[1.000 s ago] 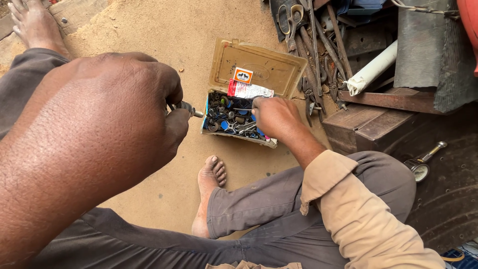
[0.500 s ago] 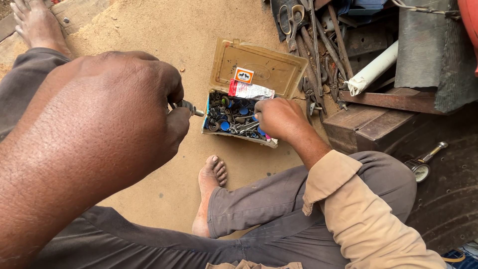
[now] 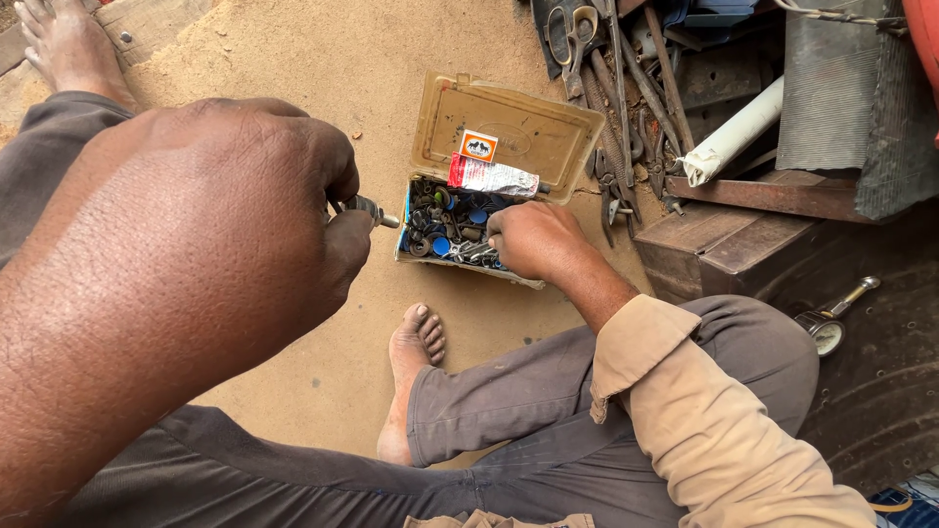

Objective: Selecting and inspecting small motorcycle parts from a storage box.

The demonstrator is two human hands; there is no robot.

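We're pinching a small metal fitting in our closed left hand, its tip poking out rightward. Just beyond it, our right hand is curling its fingers into the open parts box, digging among screws.

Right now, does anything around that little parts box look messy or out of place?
Yes. A crumpled tube lies askew across the open box, half on the lid. The right hand digs among jumbled small parts. Tools lie heaped in a tangle beside it.
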